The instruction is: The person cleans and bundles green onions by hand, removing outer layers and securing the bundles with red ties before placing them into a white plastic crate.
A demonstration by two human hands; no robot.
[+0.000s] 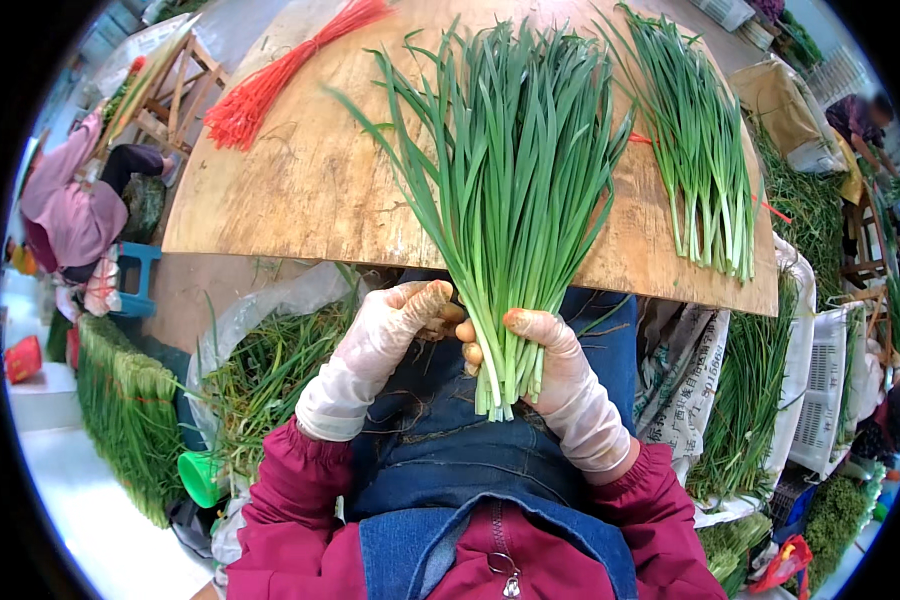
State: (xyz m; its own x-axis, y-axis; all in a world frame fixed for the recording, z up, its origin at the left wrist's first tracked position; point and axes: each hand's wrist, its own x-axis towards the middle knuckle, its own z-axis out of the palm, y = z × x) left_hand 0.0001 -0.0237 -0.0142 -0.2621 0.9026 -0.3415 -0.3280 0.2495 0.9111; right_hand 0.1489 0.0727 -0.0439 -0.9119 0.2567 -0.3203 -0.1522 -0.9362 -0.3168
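Observation:
A large bunch of garlic chives [525,190] lies with its green leaves fanned over the wooden board and its pale stalk ends toward me. My right hand [560,365], in a thin whitish glove with bare fingertips, is closed round the lower stalks. Just left of the stalks, my left hand [405,320], gloved the same way, has its fingers curled in and the thumb pressed against them; whether anything is pinched there is hidden. A second bunch of chives [710,170] rests on the board's right side, with a red tie [770,210] sticking out from it.
The wooden board [300,200] spans in front of me, with a bundle of red ties [290,75] at its far left. Loose chives fill a plastic bag [280,350] at left and a white sack [750,390] at right. A blue stool [138,280] and other people stand farther off.

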